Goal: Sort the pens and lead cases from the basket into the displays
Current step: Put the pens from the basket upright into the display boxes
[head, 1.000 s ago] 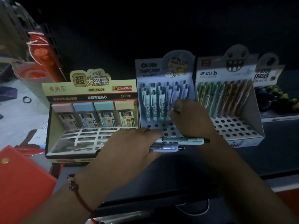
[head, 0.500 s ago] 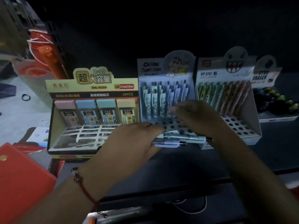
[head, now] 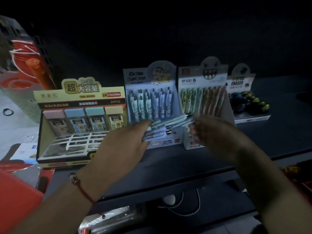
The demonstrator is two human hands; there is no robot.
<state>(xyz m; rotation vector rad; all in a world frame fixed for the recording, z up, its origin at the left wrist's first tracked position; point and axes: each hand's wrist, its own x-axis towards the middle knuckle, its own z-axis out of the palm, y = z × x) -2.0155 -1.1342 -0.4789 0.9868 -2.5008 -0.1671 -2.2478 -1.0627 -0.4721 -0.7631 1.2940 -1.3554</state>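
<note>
We see the left hand (head: 125, 146) gripping a bundle of pale blue pens (head: 158, 130), its fingers curled round them, in front of the cartoon pen display (head: 150, 78) near the surface's far edge. The right hand (head: 217, 135), blurred, pinches one pen (head: 184, 118) by its tip. The lead case display (head: 81, 98) stands just left.

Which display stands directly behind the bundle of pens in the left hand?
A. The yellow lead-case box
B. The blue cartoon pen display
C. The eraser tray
B: the left hand grips the pale blue pens in front of the blue cartoon pen display.
</note>
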